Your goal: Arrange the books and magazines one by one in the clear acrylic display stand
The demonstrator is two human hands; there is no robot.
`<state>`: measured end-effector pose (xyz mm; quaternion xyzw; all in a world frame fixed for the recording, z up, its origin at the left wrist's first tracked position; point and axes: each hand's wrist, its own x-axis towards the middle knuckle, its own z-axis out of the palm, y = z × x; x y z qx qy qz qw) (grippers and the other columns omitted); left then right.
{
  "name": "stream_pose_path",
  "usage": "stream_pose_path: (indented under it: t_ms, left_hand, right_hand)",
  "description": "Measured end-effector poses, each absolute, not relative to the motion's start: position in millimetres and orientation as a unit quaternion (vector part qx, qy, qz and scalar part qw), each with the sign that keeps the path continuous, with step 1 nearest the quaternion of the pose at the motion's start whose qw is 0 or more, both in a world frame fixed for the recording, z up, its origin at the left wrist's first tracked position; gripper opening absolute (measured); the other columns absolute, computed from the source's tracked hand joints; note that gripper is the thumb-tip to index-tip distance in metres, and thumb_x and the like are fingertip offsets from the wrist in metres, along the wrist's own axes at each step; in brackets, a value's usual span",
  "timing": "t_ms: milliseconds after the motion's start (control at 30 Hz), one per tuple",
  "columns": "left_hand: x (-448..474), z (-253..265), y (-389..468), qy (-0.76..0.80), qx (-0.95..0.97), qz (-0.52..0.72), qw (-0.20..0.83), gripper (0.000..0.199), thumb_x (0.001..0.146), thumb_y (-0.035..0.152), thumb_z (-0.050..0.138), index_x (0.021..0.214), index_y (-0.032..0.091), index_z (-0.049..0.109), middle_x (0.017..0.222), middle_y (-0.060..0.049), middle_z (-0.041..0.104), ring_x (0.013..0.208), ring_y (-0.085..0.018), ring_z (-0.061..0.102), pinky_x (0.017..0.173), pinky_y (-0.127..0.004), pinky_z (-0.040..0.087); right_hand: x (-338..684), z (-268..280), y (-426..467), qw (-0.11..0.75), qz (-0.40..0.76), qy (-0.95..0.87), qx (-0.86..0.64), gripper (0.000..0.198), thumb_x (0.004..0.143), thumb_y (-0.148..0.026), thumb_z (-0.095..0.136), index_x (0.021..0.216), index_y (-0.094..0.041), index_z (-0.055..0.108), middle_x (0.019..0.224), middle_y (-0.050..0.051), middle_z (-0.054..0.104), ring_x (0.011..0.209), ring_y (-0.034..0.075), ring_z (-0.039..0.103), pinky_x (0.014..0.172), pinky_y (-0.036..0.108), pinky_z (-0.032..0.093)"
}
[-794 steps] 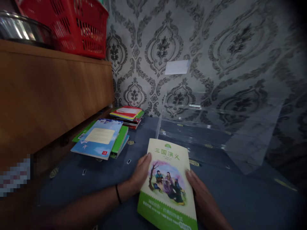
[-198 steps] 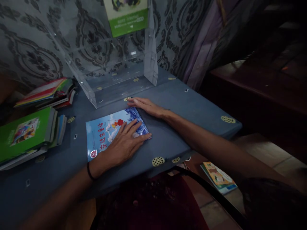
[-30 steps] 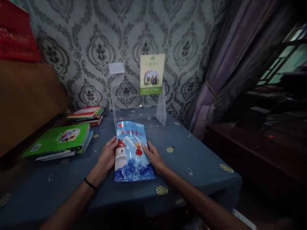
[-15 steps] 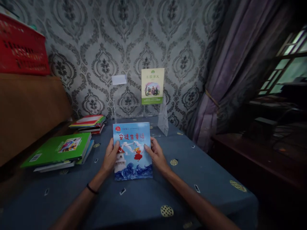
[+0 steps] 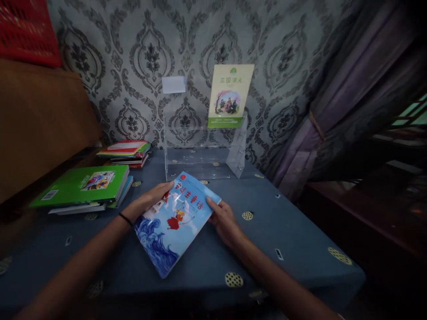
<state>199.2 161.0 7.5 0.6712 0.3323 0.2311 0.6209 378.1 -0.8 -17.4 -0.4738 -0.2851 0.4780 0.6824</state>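
Note:
A blue picture-covered book (image 5: 180, 218) with red Chinese characters is between my two hands, turned at a slant with its top toward the upper right. My left hand (image 5: 155, 195) grips its upper left edge, fingers hidden beneath. At the right edge, near the top corner, my right hand (image 5: 225, 220) holds it with the thumb on the cover. Beyond the book stands a clear acrylic display rack (image 5: 203, 141). In its upper right part leans a cream and green book (image 5: 230, 98), and a blank white card (image 5: 173, 84) is at its upper left.
On the left of the blue patterned tablecloth (image 5: 267, 231) lie a stack with a green book (image 5: 83, 184) on top and a smaller stack of books (image 5: 125, 149) behind it. A brown box (image 5: 40, 106) carries a red basket (image 5: 28, 33). A purple curtain (image 5: 320, 115) hangs at right.
The blue book has gone from nearly upright and straight to slanted clockwise and flatter, its lower end swung left. Both hands still hold it. The view has tipped down and moved closer.

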Motion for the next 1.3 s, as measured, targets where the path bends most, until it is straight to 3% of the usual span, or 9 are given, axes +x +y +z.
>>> stream_pose_path:
  t_ms: [167, 267, 367, 467, 533, 633, 833, 1000, 1300]
  left_hand:
    - [203, 4, 171, 0.323, 0.755, 0.211, 0.53, 0.034, 0.078, 0.05, 0.076, 0.062, 0.021, 0.066, 0.059, 0.0, 0.064, 0.058, -0.017, 0.057, 0.054, -0.024, 0.044]
    - [202, 1, 170, 0.326, 0.792, 0.216, 0.469, 0.024, 0.081, 0.042, 0.075, 0.069, 0.022, 0.068, 0.059, 0.003, 0.057, 0.061, -0.016, 0.052, 0.061, -0.024, 0.042]
    - [198, -2, 160, 0.329, 0.844, 0.224, 0.359, 0.016, 0.086, 0.036, 0.07, 0.094, 0.022, 0.07, 0.074, 0.0, 0.062, 0.076, -0.02, 0.057, 0.074, -0.028, 0.044]
    - [193, -7, 146, 0.295, 0.923, 0.192, 0.159, 0.019, 0.095, 0.032, 0.057, 0.108, 0.021, 0.066, 0.103, -0.007, 0.066, 0.098, -0.026, 0.059, 0.088, -0.037, 0.046]
    - [191, -10, 137, 0.273, 0.945, 0.164, 0.07, 0.022, 0.1, 0.028, 0.049, 0.114, 0.02, 0.063, 0.112, -0.009, 0.066, 0.104, -0.027, 0.059, 0.09, -0.041, 0.046]
    - [189, -17, 131, 0.259, 0.953, 0.157, 0.02, 0.025, 0.102, 0.023, 0.044, 0.119, 0.019, 0.061, 0.114, -0.01, 0.066, 0.104, -0.027, 0.059, 0.09, -0.043, 0.048]
    - [183, -27, 132, 0.226, 0.952, 0.197, 0.058, 0.03, 0.102, 0.015, 0.04, 0.123, 0.018, 0.06, 0.113, -0.009, 0.069, 0.105, -0.024, 0.063, 0.093, -0.042, 0.049]
    - [182, -27, 137, 0.227, 0.933, 0.242, 0.136, 0.031, 0.103, 0.017, 0.038, 0.122, 0.017, 0.063, 0.11, -0.01, 0.07, 0.103, -0.023, 0.064, 0.093, -0.042, 0.052]
    - [177, -22, 144, 0.235, 0.91, 0.248, 0.235, 0.03, 0.103, 0.021, 0.042, 0.122, 0.019, 0.065, 0.109, -0.006, 0.074, 0.102, -0.019, 0.069, 0.095, -0.037, 0.057]
  right_hand:
    - [401, -33, 1, 0.635, 0.441, -0.342, -0.534, 0.051, 0.059, -0.058, 0.089, 0.083, -0.02, 0.064, 0.053, -0.008, 0.057, 0.047, 0.01, 0.05, 0.049, 0.023, 0.041]
    - [411, -36, 0, 0.569, 0.391, -0.435, -0.578, 0.042, 0.068, -0.057, 0.08, 0.08, -0.021, 0.062, 0.05, -0.008, 0.052, 0.046, 0.011, 0.047, 0.048, 0.024, 0.036]
    - [417, -34, -5, 0.48, 0.309, -0.523, -0.633, 0.026, 0.083, -0.046, 0.066, 0.086, -0.021, 0.065, 0.062, -0.003, 0.063, 0.057, 0.015, 0.057, 0.056, 0.028, 0.043]
    - [421, -28, -9, 0.371, 0.19, -0.594, -0.688, 0.014, 0.089, -0.031, 0.06, 0.095, -0.021, 0.068, 0.084, 0.003, 0.071, 0.075, 0.019, 0.065, 0.069, 0.032, 0.051]
    - [421, -26, -8, 0.316, 0.125, -0.633, -0.696, 0.015, 0.089, -0.025, 0.059, 0.1, -0.021, 0.069, 0.099, 0.007, 0.072, 0.09, 0.023, 0.067, 0.08, 0.036, 0.054]
    - [420, -25, 3, 0.299, 0.081, -0.701, -0.642, 0.022, 0.094, -0.022, 0.056, 0.111, -0.022, 0.07, 0.114, 0.011, 0.072, 0.109, 0.028, 0.066, 0.096, 0.046, 0.054]
    - [418, -38, 48, 0.285, 0.107, -0.793, -0.528, 0.041, 0.102, -0.024, 0.043, 0.14, -0.023, 0.06, 0.146, 0.012, 0.061, 0.139, 0.027, 0.053, 0.116, 0.056, 0.041]
    - [429, -45, 73, 0.268, 0.138, -0.797, -0.524, 0.043, 0.104, -0.024, 0.037, 0.142, -0.023, 0.058, 0.148, 0.011, 0.059, 0.142, 0.026, 0.051, 0.121, 0.059, 0.033]
    - [444, -54, 78, 0.316, 0.159, -0.8, -0.485, 0.041, 0.106, -0.021, 0.04, 0.142, -0.031, 0.057, 0.146, 0.005, 0.062, 0.139, 0.024, 0.054, 0.121, 0.061, 0.032]
